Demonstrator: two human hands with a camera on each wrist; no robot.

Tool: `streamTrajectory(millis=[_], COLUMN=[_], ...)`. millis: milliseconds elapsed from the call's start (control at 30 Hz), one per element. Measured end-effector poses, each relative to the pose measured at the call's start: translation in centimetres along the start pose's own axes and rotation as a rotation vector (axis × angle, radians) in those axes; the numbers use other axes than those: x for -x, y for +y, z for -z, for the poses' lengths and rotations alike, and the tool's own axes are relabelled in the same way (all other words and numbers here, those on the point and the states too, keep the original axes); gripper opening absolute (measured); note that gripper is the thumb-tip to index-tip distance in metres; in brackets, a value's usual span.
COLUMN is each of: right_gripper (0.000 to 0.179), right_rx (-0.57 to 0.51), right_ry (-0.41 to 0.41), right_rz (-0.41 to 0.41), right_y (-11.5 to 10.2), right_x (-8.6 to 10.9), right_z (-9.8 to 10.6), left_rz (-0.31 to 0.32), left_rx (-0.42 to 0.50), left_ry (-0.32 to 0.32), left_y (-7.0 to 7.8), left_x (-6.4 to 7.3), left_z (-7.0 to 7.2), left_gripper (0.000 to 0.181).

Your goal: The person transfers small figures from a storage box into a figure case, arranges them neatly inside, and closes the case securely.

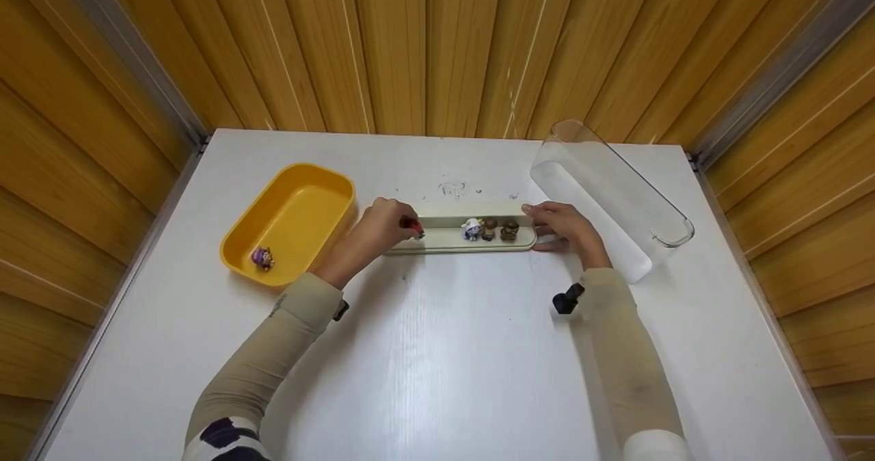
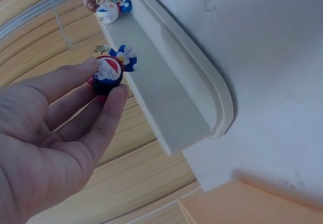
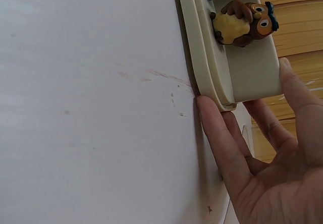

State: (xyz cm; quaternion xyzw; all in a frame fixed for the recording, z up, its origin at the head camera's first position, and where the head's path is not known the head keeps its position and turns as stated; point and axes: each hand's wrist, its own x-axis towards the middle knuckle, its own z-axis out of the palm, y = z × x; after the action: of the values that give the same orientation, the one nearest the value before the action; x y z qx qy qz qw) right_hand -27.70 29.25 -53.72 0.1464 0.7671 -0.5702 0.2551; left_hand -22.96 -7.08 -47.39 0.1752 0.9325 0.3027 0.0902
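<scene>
A long cream display base with a raised back lies across the table. My left hand pinches a small red and dark blue figurine with a white smiling face, just over the base's left part. My right hand holds the base's right end, thumb on the raised back and fingers at the lower corner. On the base's right half stand a white-and-blue figurine, a brown-headed figurine and a brown owl figurine. The left wrist view shows these three partly overlapping.
To the left stands a yellow bin with a purple figurine inside. A clear cover with a white strip along it lies at the right. Wooden-plank walls border the white table.
</scene>
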Motion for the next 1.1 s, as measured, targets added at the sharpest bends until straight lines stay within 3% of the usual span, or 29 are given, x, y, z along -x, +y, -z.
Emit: streamTrajectory(millis=[167,433,833,1100], right_gripper=[0.064,0.066,0.066,0.065], right_rx=[-0.013,-0.009,0.03,-0.001], right_ry=[-0.019,-0.016,-0.021,-0.019], right_rz=[-0.004,-0.01,0.012,0.015], right_y=[-0.1,0.0,-0.3,0.0], right_x=[0.1,0.2,0.1,0.3], right_z=[0.0,0.2,0.3,0.1], left_rz=[-0.055,-0.052,-0.075,-0.064], left_rx=[-0.029,0.024,0.015,-0.01], left_ry=[0.033,0.054,0.072,0.08], left_y=[0.1,1.0,2.0,2.1], left_x=[-0.7,-1.6,-2.6,-3.0], left_z=[-0.9,-1.9,-2.9,-3.9], left_gripper=[0.008,0.008,0.007,0.007])
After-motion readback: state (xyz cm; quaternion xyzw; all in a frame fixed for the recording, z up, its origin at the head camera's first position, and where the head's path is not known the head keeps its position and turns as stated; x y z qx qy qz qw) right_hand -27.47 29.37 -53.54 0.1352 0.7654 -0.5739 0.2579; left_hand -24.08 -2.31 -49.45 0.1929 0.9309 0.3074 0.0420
